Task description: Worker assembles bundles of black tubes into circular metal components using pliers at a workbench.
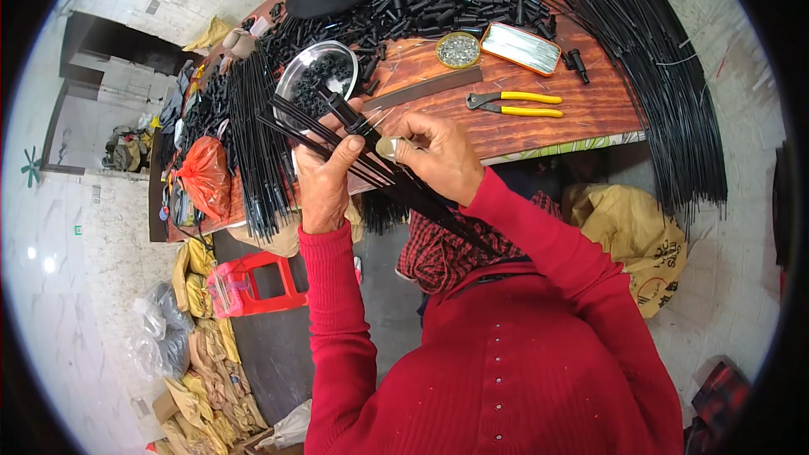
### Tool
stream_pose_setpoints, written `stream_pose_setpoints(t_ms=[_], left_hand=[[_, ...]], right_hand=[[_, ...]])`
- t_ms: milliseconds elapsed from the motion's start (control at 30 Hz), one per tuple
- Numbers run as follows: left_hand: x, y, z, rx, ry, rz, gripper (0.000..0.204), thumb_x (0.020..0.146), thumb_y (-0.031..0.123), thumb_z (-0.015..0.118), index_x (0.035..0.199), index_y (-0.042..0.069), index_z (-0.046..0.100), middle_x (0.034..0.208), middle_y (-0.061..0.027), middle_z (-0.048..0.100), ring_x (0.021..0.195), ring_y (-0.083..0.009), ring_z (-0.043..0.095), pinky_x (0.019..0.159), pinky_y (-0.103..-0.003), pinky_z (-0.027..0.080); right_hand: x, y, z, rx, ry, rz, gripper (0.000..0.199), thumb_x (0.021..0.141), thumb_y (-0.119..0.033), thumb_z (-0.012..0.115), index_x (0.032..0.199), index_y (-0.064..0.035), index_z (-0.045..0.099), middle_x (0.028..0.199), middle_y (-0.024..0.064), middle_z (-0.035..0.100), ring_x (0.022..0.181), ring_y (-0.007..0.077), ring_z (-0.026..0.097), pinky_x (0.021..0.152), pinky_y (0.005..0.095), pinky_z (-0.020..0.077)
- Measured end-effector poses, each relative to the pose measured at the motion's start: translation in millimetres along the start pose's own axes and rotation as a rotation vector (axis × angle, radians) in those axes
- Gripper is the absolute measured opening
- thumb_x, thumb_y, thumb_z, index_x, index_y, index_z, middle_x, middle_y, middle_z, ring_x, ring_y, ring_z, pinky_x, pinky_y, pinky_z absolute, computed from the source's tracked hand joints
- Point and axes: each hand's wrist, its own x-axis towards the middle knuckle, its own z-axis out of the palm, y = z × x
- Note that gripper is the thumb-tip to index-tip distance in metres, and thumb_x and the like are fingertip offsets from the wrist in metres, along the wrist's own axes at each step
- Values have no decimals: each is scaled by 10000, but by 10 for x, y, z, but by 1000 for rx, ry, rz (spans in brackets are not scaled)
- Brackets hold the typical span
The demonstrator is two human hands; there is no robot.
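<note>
My left hand (324, 181) is closed around several thin black rods (302, 120) and a short black plastic tube with a collar (341, 108). The rods slant down to the right, over my lap. My right hand (442, 156) is pinched beside the collar, thumb against the bent fingers. A dull, pale cover (388, 147) sits at its thumb tip. Fine silvery wires show between the two hands; whether my right fingers grip one cannot be made out. Just behind my left hand stands a clear bowl (283, 76) of small black parts.
On the wooden table (581, 122) lie yellow-handled pincers (527, 104), a flat metal bar (434, 87), a round tin (458, 50) of small metal bits and a tin of wires (521, 48). Black tubes (438, 4) heap behind. Rod bundles (674, 101) overhang both sides. A red stool (253, 285) stands below left.
</note>
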Motion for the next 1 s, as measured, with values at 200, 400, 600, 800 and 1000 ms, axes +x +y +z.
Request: stream_pose_setpoints(t_ms=[200,400,600,800,1000], left_hand=[[-16,-11,-45,18,-70,-29,591,859,150,759,1333,-102,511,1140,-192,678,973,-230,675,891,-334,537],[1,-24,-52,33,-97,-30,597,864,169,756,1340,-97,513,1160,-183,674,997,-217,667,902,-324,528],[-62,85,179,141,-16,3,498,878,122,742,1315,-50,577,1086,-62,674,957,-122,628,841,-264,512],[-94,144,119,137,8,-43,467,867,49,735,1285,-81,573,1146,-155,694,975,-187,673,924,-316,521],[-52,64,50,123,-69,16,553,841,137,783,1290,-86,551,1165,-201,682,1039,-237,677,950,-344,522]], right_hand=[[2,43,39,29,34,-16,120,876,-50,699,922,28,620,874,56,679,785,110,627,720,288,522],[7,-65,25,8,33,33,126,859,-40,708,910,28,615,838,57,665,765,110,627,685,276,513],[-8,-49,1,-61,118,-35,121,867,-43,717,872,3,605,815,29,645,726,85,586,647,257,490],[-20,-112,-70,128,-37,-8,124,884,-72,728,884,-17,617,830,1,636,757,59,567,684,248,481],[-29,-176,-173,275,-152,94,112,902,-90,715,911,-27,622,867,-11,625,790,58,570,710,241,485]])
